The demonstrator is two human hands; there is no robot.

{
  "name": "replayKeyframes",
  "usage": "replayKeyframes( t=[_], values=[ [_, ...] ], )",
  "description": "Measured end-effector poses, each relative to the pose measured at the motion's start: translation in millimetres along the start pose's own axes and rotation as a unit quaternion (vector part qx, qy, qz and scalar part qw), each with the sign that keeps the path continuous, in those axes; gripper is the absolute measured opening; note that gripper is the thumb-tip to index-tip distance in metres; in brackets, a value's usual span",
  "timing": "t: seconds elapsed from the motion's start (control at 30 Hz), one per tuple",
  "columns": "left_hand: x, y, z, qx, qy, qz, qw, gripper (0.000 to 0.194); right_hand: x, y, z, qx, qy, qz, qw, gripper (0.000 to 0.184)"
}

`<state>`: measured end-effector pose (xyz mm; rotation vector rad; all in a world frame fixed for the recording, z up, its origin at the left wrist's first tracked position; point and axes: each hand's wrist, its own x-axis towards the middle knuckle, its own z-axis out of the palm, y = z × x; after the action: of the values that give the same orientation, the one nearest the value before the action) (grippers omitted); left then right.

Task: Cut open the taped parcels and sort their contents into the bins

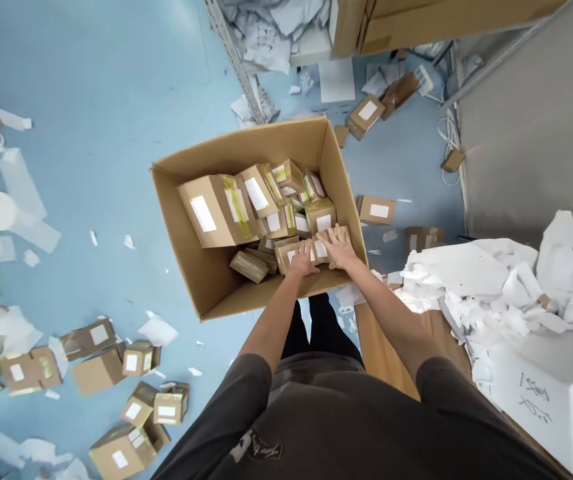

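Observation:
A large open carton (179, 240) stands on the floor before me, with several taped, white-labelled parcels inside. Both my hands reach down into its near right part. My left hand (302, 260) lies with fingers spread on a small cardboard box (286, 248). Just right of it, my right hand (337, 248) rests with fingers apart on another small box (321, 252). A bigger box (211, 210) with yellowish tape leans at the carton's left side. Flat small boxes (249, 265) lie to the left of my left hand. The undersides of the boxes under my palms are hidden.
Small cardboard boxes (123, 450) and paper scraps lie on the blue floor (91, 133) at the left. More boxes (377, 209) lie right of the carton. Crumpled white paper (471, 267) covers a wooden table at right. A metal shelf post (236, 57) stands behind the carton.

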<state>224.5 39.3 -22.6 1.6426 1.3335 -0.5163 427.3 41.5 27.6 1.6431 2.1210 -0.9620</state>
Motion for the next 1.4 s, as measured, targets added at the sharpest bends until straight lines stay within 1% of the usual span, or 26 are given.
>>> replayKeyframes(
  t=[0.07, 0.13, 0.17, 0.2, 0.27, 0.37, 0.43, 0.5, 0.57, 0.67, 0.77, 0.83, 0.9, 0.97, 1.07, 1.13, 1.2, 1.27, 1.33, 1.4],
  values=[
    [5, -15, 13.5, -0.004, 0.000, 0.005, 1.000, 0.145, 29, 2, 15, -0.026, -0.038, 0.000, 0.999, 0.149],
    [7, -26, 24.4, -0.015, 0.014, 0.014, 1.000, 0.142, 46, 6, 28, -0.041, -0.051, 0.006, 0.998, 0.140],
    [7, -29, 28.7, -0.021, 0.023, 0.019, 0.999, 0.142, 49, 8, 31, -0.045, -0.049, 0.008, 0.998, 0.133],
    [7, -32, 32.1, -0.029, 0.032, 0.024, 0.999, 0.142, 48, 9, 33, -0.047, -0.044, 0.009, 0.998, 0.126],
    [6, -33, 36.1, -0.044, 0.043, 0.033, 0.998, 0.143, 36, 8, 29, -0.046, -0.027, 0.008, 0.999, 0.115],
    [-1, -28, 32.2, -0.065, 0.057, 0.055, 0.995, 0.144, 2, -4, 9, -0.037, 0.006, 0.002, 0.999, 0.109],
    [-10, -21, 20.7, -0.067, 0.080, 0.078, 0.991, 0.146, -22, -16, -12, -0.034, 0.028, -0.005, 0.999, 0.110],
    [-23, -14, 1.5, -0.057, 0.120, 0.111, 0.985, 0.146, -44, -30, -35, -0.035, 0.047, -0.025, 0.998, 0.111],
    [-41, -10, -23.4, -0.037, 0.161, 0.155, 0.974, 0.144, -65, -46, -58, -0.040, 0.066, -0.056, 0.995, 0.111],
    [-76, -8, -63.5, -0.003, 0.196, 0.226, 0.954, 0.138, -95, -72, -86, -0.040, 0.112, -0.084, 0.989, 0.111],
    [-116, -10, -95.3, 0.032, 0.220, 0.285, 0.932, 0.134, -127, -100, -99, -0.026, 0.175, -0.082, 0.981, 0.110],
    [-140, -10, -108.5, 0.059, 0.232, 0.315, 0.918, 0.132, -149, -116, -98, -0.017, 0.221, -0.073, 0.972, 0.109],
    [-159, -5, -116.0, 0.087, 0.239, 0.338, 0.906, 0.131, -172, -130, -90, -0.011, 0.265, -0.053, 0.963, 0.108],
    [-174, 6, -119.3, 0.117, 0.238, 0.365, 0.893, 0.129, -197, -139, -77, -0.001, 0.301, -0.018, 0.953, 0.107],
    [-191, 37, -115.8, 0.172, 0.207, 0.418, 0.868, 0.127, -240, -144, -50, 0.023, 0.349, 0.059, 0.935, 0.107],
    [-201, 66, -106.1, 0.217, 0.175, 0.453, 0.847, 0.128, -272, -144, -28, 0.042, 0.381, 0.119, 0.916, 0.108],
    [-211, 97, -89.4, 0.260, 0.144, 0.487, 0.821, 0.131, -305, -144, -1, 0.061, 0.407, 0.178, 0.894, 0.109],
    [-220, 128, -65.3, 0.297, 0.114, 0.518, 0.794, 0.132, -338, -144, 28, 0.082, 0.422, 0.236, 0.872, 0.108],
    [-228, 159, -33.1, 0.329, 0.082, 0.546, 0.766, 0.132, -370, -145, 61, 0.109, 0.428, 0.297, 0.846, 0.105],
    [-236, 189, 7.6, 0.356, 0.045, 0.572, 0.737, 0.132, -402, -146, 97, 0.140, 0.428, 0.360, 0.817, 0.105]
  ],
)
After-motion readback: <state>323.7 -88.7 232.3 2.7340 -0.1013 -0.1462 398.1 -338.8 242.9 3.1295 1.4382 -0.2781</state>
